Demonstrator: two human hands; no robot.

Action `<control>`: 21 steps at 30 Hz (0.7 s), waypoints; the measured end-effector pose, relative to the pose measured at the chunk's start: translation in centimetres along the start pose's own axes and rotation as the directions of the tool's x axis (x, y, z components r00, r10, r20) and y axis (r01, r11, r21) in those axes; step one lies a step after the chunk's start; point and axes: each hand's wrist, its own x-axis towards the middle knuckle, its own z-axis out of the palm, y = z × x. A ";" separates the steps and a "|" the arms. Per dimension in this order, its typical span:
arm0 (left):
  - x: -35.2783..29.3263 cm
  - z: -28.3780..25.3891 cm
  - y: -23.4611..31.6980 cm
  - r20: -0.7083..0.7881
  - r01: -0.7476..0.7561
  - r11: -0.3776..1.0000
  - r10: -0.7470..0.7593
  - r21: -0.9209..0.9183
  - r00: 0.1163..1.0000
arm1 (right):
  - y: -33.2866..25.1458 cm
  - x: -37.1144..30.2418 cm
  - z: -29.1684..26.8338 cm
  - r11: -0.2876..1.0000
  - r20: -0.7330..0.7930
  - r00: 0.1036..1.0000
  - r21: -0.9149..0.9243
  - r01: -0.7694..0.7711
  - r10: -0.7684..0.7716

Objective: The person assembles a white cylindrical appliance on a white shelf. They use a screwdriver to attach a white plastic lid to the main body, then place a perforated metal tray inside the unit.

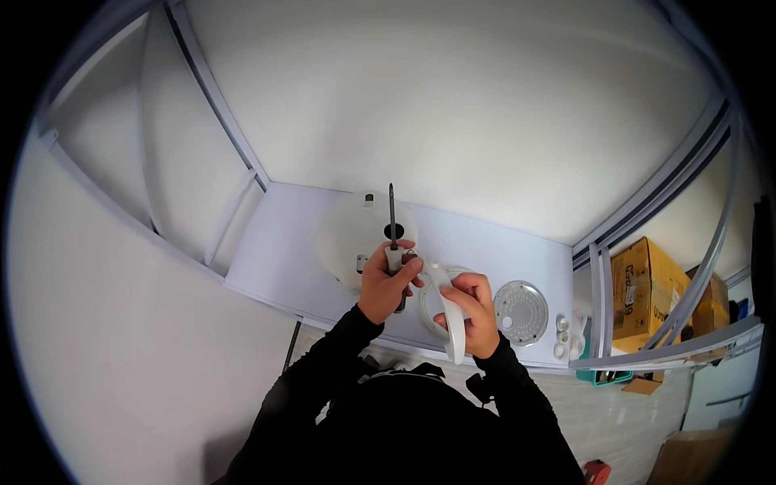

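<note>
Head view is showing the left hand (383,283) clasping a screwdriver (393,226), the right hand (478,318) gripping a white ring (454,327), seemingly readying, the next move probably calling for careful alignment.

From my station I see a plate (343,238) on the table (267,242), behind the screwdriver (394,255) in the left hand (383,287); right of it a ring (426,315), partly behind the right hand (473,314), then a disc (525,314), then what may be caps (562,337).
</note>
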 end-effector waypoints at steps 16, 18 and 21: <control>4.2 -11.8 3.6 -0.108 -0.254 0.561 0.532 0.788 0.840 | 2.0 3.8 5.8 0.890 -0.070 0.916 0.276 -0.363 0.396; 5.4 -14.4 3.0 -0.210 -0.123 0.613 0.442 0.780 0.872 | 3.3 4.3 7.1 0.905 -0.154 0.902 0.213 -0.368 0.403; 7.2 -17.1 2.0 -0.236 -0.040 0.746 0.260 0.665 0.936 | 4.2 5.2 8.9 0.914 -0.239 0.883 0.059 -0.401 0.403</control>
